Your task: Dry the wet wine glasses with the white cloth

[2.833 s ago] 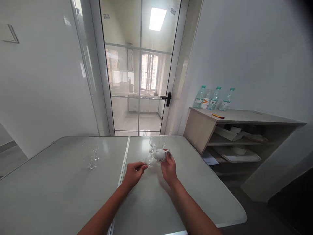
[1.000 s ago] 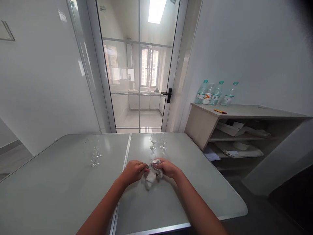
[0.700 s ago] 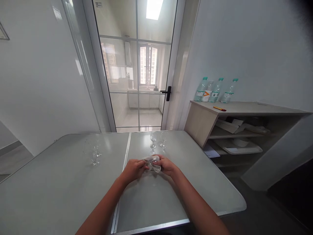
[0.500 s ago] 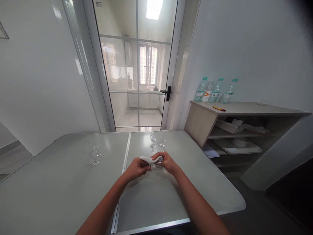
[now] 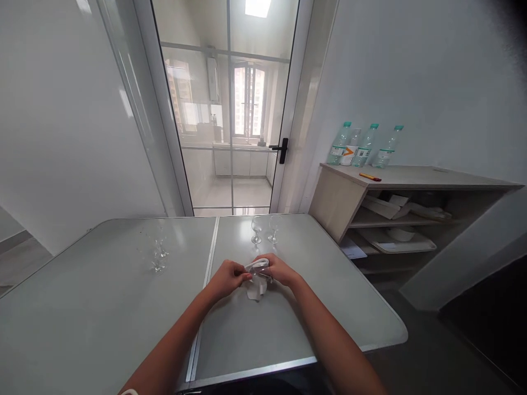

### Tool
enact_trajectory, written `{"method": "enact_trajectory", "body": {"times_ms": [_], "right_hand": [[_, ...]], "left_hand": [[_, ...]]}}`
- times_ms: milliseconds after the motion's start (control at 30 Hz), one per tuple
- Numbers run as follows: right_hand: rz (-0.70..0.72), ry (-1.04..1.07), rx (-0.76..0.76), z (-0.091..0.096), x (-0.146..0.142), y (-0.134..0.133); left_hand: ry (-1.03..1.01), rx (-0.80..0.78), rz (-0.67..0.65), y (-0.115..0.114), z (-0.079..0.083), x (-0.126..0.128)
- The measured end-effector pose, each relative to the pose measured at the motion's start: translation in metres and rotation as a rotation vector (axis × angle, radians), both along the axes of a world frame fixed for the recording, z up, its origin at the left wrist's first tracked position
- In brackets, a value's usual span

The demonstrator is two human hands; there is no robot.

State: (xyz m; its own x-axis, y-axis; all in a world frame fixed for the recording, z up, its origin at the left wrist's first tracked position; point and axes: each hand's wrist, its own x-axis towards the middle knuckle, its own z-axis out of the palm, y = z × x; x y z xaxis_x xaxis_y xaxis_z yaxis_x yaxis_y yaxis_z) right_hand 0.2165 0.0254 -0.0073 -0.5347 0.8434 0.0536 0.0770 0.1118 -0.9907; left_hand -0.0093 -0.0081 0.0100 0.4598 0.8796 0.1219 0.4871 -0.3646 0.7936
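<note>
Above the near middle of the table, a small clear stemmed glass is held on its side with a white cloth around it. My right hand is closed round the glass from the right, partly over the cloth. The fingers of my left hand are pinched at the cloth's left edge; whether they also touch the glass cannot be made out. One end of the cloth hangs below the glass. Two more stemmed glasses, a left one and a right one, stand upright beyond my hands.
More clear glasses stand on the table's left half, hard to separate by eye. A metal seam divides the tabletop. At right, a wooden shelf unit carries several plastic bottles and a yellow-red cutter. A glass door stands behind.
The cloth lay over the top of the glass; now part of it hangs below. The glass has turned in my hands. The view has tilted slightly downward.
</note>
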Motion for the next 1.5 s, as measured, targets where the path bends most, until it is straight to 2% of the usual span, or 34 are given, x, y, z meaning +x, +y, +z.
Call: {"method": "enact_trajectory", "body": {"times_ms": [267, 433, 633, 733, 1067, 1233, 1500], "right_hand": [[-0.081, -0.001, -0.135, -0.024, -0.002, 0.01], [-0.15, 0.093, -0.16, -0.024, -0.008, 0.012], [-0.183, 0.245, -0.142, -0.011, -0.007, 0.005], [-0.159, 0.22, -0.14, -0.009, -0.005, 0.004], [-0.175, 0.051, -0.195, -0.026, -0.008, 0.01], [-0.152, 0.074, -0.114, -0.023, -0.007, 0.012], [-0.145, 0.148, 0.041, -0.007, -0.006, 0.005]], "left_hand": [[0.156, 0.287, 0.025, 0.004, -0.008, -0.003], [0.282, 0.395, 0.079, 0.004, -0.013, -0.004], [0.223, 0.335, 0.089, 0.003, -0.01, -0.002], [0.191, 0.309, 0.074, 0.002, -0.009, -0.001], [0.221, 0.327, 0.058, 0.005, -0.011, -0.004], [0.223, 0.323, 0.075, 0.005, -0.01, -0.003], [0.061, 0.22, 0.057, 0.002, -0.004, -0.002]]}}
